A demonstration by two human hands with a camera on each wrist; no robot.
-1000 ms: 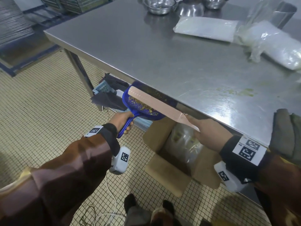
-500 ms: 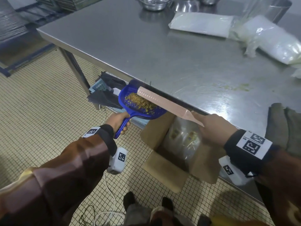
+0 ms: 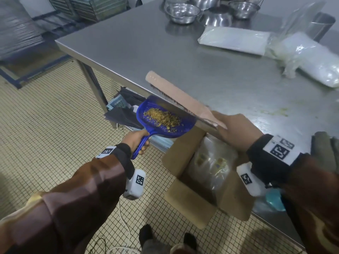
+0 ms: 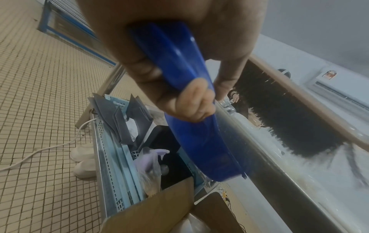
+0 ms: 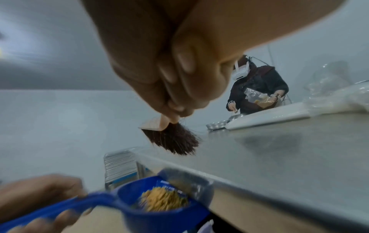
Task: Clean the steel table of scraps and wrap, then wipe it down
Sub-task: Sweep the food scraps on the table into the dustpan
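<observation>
Now the left hand [image 3: 136, 142] grips the handle of the blue dustpan [image 3: 163, 119], its lip tucked under the steel counter's [image 3: 192, 57] near edge, yellow scraps [image 3: 162, 117] heaped inside. Meanwhile the right hand [image 3: 236, 132] clamps the brush [image 3: 176, 96] lifted over that edge. Bare steel stretches beyond; a green smear [image 3: 275, 112] lies right.

The left grip [image 3: 136, 142] curls its fingers [image 4: 191, 102] around a blue handle just below the desk's near edge, forearm reaching forward. The right grip [image 3: 236, 132] is closed around a wooden handle above that edge, knuckles up, wrist level.
</observation>
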